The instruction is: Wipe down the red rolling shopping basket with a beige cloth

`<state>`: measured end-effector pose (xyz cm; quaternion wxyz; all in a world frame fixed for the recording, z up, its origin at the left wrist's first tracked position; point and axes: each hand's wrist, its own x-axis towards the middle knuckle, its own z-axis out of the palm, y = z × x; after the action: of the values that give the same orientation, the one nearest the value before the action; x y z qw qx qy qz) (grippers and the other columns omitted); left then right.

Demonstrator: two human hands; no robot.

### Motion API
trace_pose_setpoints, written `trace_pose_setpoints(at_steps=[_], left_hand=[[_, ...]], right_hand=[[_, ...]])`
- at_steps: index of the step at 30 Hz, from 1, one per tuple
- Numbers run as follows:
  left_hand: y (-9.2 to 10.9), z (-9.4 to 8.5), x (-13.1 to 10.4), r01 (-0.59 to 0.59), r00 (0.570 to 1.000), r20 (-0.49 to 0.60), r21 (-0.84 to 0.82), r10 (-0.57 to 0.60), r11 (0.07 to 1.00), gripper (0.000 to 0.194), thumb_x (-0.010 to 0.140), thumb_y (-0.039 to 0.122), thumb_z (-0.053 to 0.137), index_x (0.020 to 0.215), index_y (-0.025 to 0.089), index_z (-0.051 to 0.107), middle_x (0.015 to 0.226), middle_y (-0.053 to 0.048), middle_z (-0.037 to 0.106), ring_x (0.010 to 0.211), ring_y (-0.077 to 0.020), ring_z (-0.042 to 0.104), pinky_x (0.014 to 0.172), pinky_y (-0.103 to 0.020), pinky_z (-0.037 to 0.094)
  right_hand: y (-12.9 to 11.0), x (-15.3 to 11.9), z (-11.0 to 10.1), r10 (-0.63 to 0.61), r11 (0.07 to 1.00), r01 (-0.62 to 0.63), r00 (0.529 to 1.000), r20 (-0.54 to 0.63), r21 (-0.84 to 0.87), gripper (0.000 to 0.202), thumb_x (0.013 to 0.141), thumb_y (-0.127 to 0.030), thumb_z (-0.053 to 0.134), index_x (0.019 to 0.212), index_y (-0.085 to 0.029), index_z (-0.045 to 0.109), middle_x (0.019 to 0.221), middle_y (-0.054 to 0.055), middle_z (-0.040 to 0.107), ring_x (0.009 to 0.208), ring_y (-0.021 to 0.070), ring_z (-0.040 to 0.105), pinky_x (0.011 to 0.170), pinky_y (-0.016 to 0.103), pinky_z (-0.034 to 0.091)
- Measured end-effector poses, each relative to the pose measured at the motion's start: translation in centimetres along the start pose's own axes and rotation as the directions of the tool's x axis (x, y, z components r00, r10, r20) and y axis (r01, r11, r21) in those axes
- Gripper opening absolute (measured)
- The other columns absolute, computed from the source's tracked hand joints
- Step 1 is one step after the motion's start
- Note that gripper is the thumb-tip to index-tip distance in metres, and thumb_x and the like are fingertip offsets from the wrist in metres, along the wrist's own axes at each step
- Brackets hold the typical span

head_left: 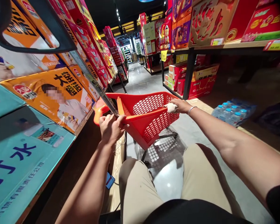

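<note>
Seeing stacked orange boxes (pixel 49 96) left of the red shopping cart (pixel 141 129), with knees (pixel 197 161) just behind it and bottled water (pixel 231 112) to its right. Gripping its near left corner (pixel 128 118) with the left hand (pixel 111 127). Clasping its right rim (pixel 162 109) with the right hand (pixel 182 106), a white wad (pixel 171 107) included.

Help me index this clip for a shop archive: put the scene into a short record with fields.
Place: shop aisle, grey floor
Left hand: curled over the cart's rim, beside the lower end of a metal bar
Right hand: gripping the rim farther right, a white item, perhaps cloth, at its fingers
Cart: red-orange, with perforated sides
To the left: orange boxes, teal boxes
To the right: red boxes on a low shelf, bottles with blue caps
Unclear: the cart's full contents
</note>
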<state>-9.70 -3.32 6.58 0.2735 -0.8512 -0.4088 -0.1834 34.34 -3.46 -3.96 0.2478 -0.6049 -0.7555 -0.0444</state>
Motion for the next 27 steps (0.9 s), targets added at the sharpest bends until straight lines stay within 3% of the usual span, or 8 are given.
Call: trace_pose_setpoints(at_steps=[3,9,12,16,19,21,24,27], left_hand=[[0.1,-0.2,0.2,0.01,1.0,0.013,-0.028,-0.009,1.0,0.039,0.084,0.053,0.07,0.115,0.029,0.075,0.101,-0.009,0.071,0.095,-0.0313,0.059,0.087,-0.047,0.038],[-0.2,0.2,0.2,0.053,0.998,0.039,-0.093,-0.049,0.994,0.041,0.087,0.055,0.066,0.119,0.03,0.075,0.106,-0.011,0.07,0.106,-0.0349,0.058,0.1,-0.055,0.037],[-0.1,1.0,-0.9,0.102,0.994,-0.026,-0.144,-0.107,0.984,0.047,0.091,0.051,0.062,0.134,0.032,0.067,0.129,-0.013,0.063,0.124,-0.0382,0.052,0.108,-0.058,0.035],[1.6,1.7,-2.4,0.186,0.954,-0.188,-0.245,-0.235,0.951,0.062,0.092,0.04,0.061,0.151,0.026,0.049,0.154,-0.017,0.042,0.14,-0.0386,0.043,0.114,-0.059,0.033],[3.2,1.3,-1.8,0.072,0.965,-0.229,-0.231,-0.126,0.97,0.06,0.091,0.037,0.06,0.148,0.022,0.051,0.157,-0.018,0.041,0.147,-0.0387,0.034,0.12,-0.059,0.025],[3.8,1.0,-0.5,-0.025,0.986,-0.167,-0.17,-0.004,0.985,0.055,0.092,0.035,0.058,0.144,0.019,0.053,0.15,-0.017,0.051,0.144,-0.0368,0.039,0.123,-0.057,0.021],[3.7,1.1,1.5,-0.063,0.998,0.029,-0.045,0.064,0.997,0.036,0.093,0.033,0.053,0.118,0.009,0.066,0.111,-0.019,0.07,0.119,-0.0351,0.059,0.12,-0.056,0.027],[3.2,1.7,2.3,-0.106,0.987,0.118,0.0,0.105,0.994,0.025,0.094,0.032,0.052,0.092,0.013,0.068,0.088,-0.016,0.068,0.101,-0.0333,0.062,0.112,-0.052,0.036]], right_hand=[[-2.9,0.1,0.5,0.001,0.999,-0.002,1.0,0.024,0.039,0.044,0.072,-0.032,0.078,0.111,-0.016,0.067,0.106,0.011,0.067,0.096,0.0251,0.059,0.084,0.033,0.043],[-15.1,3.1,2.4,-0.225,0.953,0.239,0.97,-0.091,0.188,0.043,0.08,-0.029,0.074,0.121,-0.018,0.064,0.114,0.009,0.065,0.1,0.0221,0.058,0.086,0.031,0.043],[-17.1,3.4,2.3,-0.228,0.952,0.239,0.971,-0.079,0.191,0.043,0.08,-0.025,0.075,0.122,-0.019,0.064,0.114,0.008,0.065,0.1,0.0209,0.058,0.086,0.03,0.042],[-15.7,1.9,1.9,-0.193,0.971,0.197,0.98,-0.047,0.134,0.042,0.085,-0.026,0.072,0.126,-0.022,0.064,0.118,0.009,0.064,0.105,0.0222,0.057,0.087,0.031,0.041],[-13.8,0.3,1.8,-0.128,0.99,0.129,0.991,-0.026,0.061,0.041,0.088,-0.025,0.068,0.129,-0.025,0.064,0.126,0.01,0.064,0.112,0.0248,0.056,0.09,0.035,0.038],[-11.9,-1.0,1.7,-0.078,0.997,0.079,0.997,-0.029,0.023,0.041,0.091,-0.023,0.064,0.132,-0.027,0.063,0.132,0.009,0.063,0.117,0.0253,0.056,0.093,0.037,0.036],[-7.5,-3.3,1.4,0.025,1.0,-0.026,0.997,-0.077,-0.01,0.039,0.094,-0.019,0.057,0.131,-0.029,0.063,0.135,0.009,0.063,0.123,0.0256,0.055,0.099,0.042,0.034],[-1.9,-5.7,0.5,0.152,0.986,-0.16,0.979,-0.134,-0.052,0.042,0.09,-0.025,0.062,0.131,-0.026,0.062,0.136,0.012,0.061,0.125,0.0296,0.054,0.102,0.046,0.037]])
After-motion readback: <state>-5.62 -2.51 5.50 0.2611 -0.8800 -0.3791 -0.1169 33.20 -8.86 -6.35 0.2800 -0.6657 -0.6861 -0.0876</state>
